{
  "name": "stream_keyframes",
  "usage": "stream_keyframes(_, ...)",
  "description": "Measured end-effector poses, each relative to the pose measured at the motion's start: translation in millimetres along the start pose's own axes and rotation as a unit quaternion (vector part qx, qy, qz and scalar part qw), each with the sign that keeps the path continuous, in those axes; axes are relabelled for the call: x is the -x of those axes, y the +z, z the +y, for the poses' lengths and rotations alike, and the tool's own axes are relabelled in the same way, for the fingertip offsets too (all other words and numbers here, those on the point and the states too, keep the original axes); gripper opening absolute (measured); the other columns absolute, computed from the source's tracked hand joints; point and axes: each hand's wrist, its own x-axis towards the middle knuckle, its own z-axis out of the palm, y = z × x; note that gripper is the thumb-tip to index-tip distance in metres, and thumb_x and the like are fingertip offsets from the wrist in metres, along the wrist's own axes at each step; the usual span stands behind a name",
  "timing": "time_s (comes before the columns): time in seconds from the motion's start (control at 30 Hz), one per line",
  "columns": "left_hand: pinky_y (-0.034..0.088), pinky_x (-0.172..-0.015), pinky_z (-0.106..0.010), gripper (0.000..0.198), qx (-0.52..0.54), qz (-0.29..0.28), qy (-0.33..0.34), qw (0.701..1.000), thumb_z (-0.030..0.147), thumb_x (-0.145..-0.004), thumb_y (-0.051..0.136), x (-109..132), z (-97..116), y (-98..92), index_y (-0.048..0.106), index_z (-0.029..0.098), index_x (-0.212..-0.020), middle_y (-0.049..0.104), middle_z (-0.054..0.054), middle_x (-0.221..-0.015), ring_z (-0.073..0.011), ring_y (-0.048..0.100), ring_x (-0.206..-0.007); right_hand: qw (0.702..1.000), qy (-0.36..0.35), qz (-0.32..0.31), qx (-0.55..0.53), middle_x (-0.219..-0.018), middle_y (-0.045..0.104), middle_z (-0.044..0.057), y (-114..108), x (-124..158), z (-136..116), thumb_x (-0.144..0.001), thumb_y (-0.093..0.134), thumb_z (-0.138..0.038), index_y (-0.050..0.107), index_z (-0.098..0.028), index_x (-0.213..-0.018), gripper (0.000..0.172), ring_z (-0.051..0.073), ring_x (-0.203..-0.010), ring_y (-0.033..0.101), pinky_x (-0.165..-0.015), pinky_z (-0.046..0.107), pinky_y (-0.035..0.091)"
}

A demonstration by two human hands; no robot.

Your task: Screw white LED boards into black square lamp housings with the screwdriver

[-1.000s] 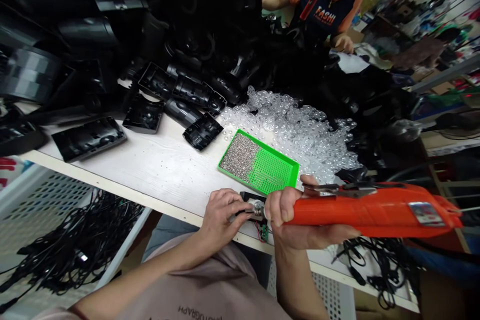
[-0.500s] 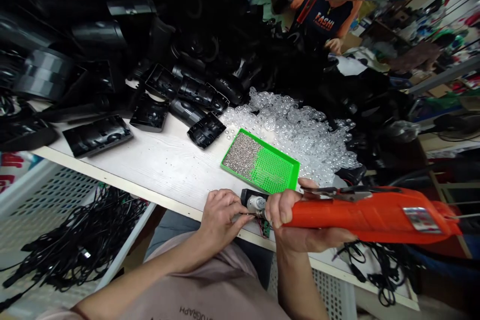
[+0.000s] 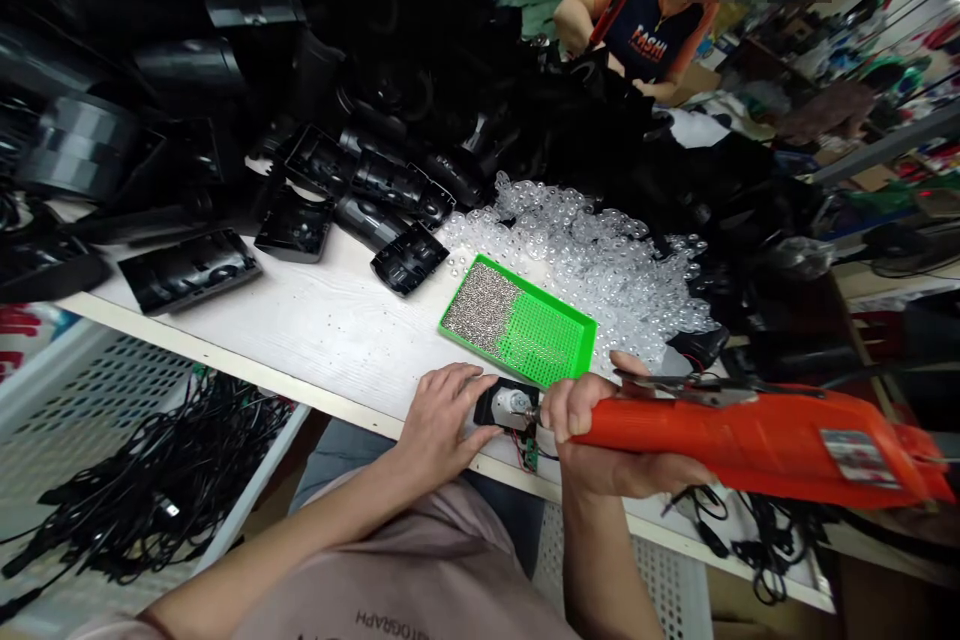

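A green tray (image 3: 559, 345) sat on my white table (image 3: 322, 320), half covered with tiny silvery screws (image 3: 480, 305). Beyond it lay a heap of clear lenses (image 3: 600, 260) and a pile of black plastic housings (image 3: 187, 270). Black cables (image 3: 142, 490) filled a white crate (image 3: 45, 400) below. A co-worker (image 3: 652, 30) was across the table.

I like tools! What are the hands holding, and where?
The right hand grips the orange power screwdriver around its front end, near the bit. The left hand holds nothing; it just presses against the small black part.
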Motion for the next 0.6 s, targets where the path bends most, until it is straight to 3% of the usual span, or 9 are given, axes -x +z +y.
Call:
stream_keyframes(0.33, 0.037, -0.099, -0.046, 0.057, 0.011, -0.070, -0.026, 0.997, 0.037, -0.085, 0.063, -7.7, -6.2, 16.8, 0.044, 0.019, -0.135, 0.058, -0.011, -0.131, -0.0289, 0.048, -0.123, 1.000, 0.001, 0.001, 0.026, -0.052, 0.047, -0.007, -8.4, -3.2, 37.6, -0.069, 0.061, -0.073, 0.061, -0.026, -0.108, 0.061, 0.010, -0.038, 0.040, -0.037, 0.022, 0.035)
stream_keyframes(0.5, 0.036, -0.100, -0.045, 0.056, 0.018, -0.079, -0.036, 0.996, 0.036, -0.084, 0.064, -8.2, -5.4, 14.9, 0.045, 0.020, -0.134, 0.058, -0.009, -0.132, -0.0276, 0.047, -0.123, 1.000, 0.012, -0.011, 0.025, -0.053, 0.048, -0.006, -9.0, -2.2, 42.1, -0.069, 0.063, -0.072, 0.061, -0.025, -0.109, 0.062, 0.010, -0.039, 0.040, -0.037, 0.023, 0.036)
stream_keyframes(0.6, 0.035, -0.099, -0.044, 0.055, 0.021, -0.084, -0.047, 0.995, 0.034, -0.083, 0.064, -9.5, -2.8, 12.9, 0.045, 0.020, -0.133, 0.058, -0.008, -0.130, -0.0272, 0.047, -0.122, 0.998, 0.014, -0.048, 0.023, -0.052, 0.047, -0.006, -7.6, -3.0, 40.8, -0.070, 0.066, -0.067, 0.064, -0.025, -0.098, 0.051, 0.010, -0.039, 0.040, -0.037, 0.022, 0.035)
